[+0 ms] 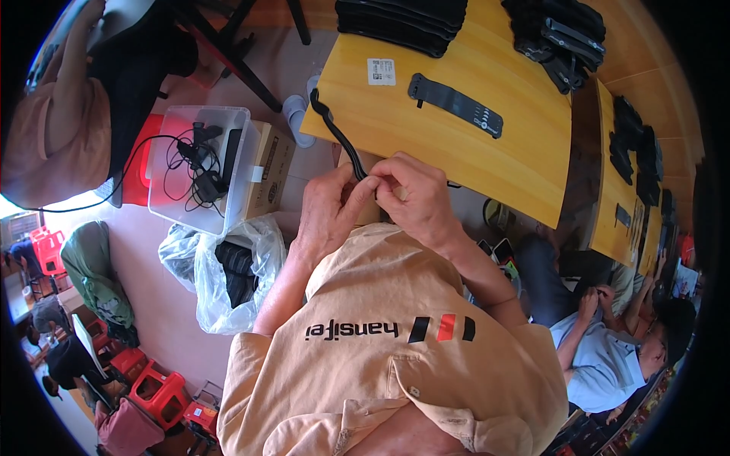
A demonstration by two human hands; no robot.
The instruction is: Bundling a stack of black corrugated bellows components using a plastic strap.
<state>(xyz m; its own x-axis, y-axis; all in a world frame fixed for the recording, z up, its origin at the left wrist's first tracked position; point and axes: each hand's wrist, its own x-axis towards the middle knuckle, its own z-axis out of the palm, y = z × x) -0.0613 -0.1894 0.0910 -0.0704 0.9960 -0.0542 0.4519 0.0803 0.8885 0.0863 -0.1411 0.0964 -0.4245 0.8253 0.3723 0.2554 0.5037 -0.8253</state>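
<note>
Strap (340,137) end hidden inside pinching hands; fingertips (372,185) overlap, grip unclear. Black stack (403,19) cut off at top edge.

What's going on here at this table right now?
A person seated at a yellow wooden table holds one end of a black strap pinched between the left hand and the right hand, close to the chest. The rest of the strap curves over the table's edge. Another flat black strap lies on the tabletop, with stacks of black pieces beyond it. Another person works to the right.
</note>
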